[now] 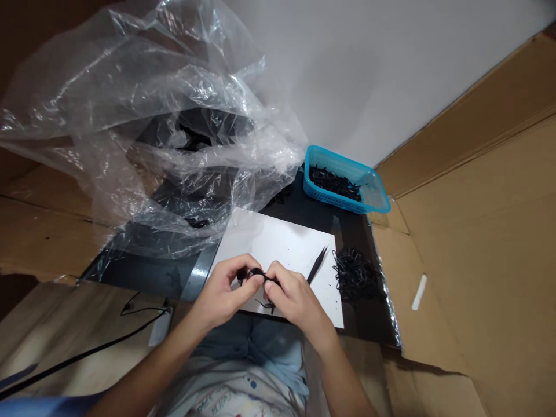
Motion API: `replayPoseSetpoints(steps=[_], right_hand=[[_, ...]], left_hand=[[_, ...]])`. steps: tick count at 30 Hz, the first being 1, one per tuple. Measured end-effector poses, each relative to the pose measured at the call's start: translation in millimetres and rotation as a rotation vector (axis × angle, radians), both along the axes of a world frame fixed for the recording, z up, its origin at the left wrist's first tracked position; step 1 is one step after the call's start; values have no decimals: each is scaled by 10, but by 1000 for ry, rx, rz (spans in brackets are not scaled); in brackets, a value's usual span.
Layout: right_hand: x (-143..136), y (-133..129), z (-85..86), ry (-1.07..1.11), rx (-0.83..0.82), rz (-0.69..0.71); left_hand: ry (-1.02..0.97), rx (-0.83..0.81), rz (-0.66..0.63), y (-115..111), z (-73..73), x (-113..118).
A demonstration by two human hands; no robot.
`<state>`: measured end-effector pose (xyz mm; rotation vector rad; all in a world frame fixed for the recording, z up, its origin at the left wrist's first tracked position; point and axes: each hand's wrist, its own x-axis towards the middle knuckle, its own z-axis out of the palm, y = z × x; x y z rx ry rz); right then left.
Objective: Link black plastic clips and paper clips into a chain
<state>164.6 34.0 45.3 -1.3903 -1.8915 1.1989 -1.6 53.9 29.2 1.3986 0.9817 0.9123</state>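
Note:
My left hand and my right hand meet over the near edge of a white sheet. Between them is a small black piece, pinched by the fingers of both; its exact kind is too small and covered to tell. Thin black scraps lie just below the fingertips. Black tweezers rest on the sheet to the right of my right hand, tips pointing away. Beside the sheet's right edge sits a tangled heap of black loop-shaped pieces.
A blue basket holding many black pieces stands at the back right. A large clear plastic bag spreads over the left of the black table. Cardboard walls the right side. A black cable and a white power strip are at lower left.

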Motion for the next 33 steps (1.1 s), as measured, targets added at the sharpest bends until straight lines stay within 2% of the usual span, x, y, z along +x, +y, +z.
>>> replayPoseSetpoints(steps=[4,9,17,23,27,30,31,33], right_hand=[[-46,-9,-28,-60,69,15],[-80,34,-97,-107,98,36],[-88,90,-171,66,34,73],[-100,101,-178,128,-12,36],[-101,147,-175,124,-1,45],[-72,196,-179,101,20,26],[-58,210,-181,94,27,8],[-36,228,-180,66,55,-48]], left_hand=[[-40,-58,-9,11,-4,6],[-195,-231,35,20,-7,23],[-398,-513,0,51,-108,89],[-468,-621,-15,40,-75,104],[-446,-601,-35,82,-81,96],[-383,-519,-36,119,-97,40],[-348,-458,-6,121,-96,10],[-203,-200,149,98,-81,-55]])
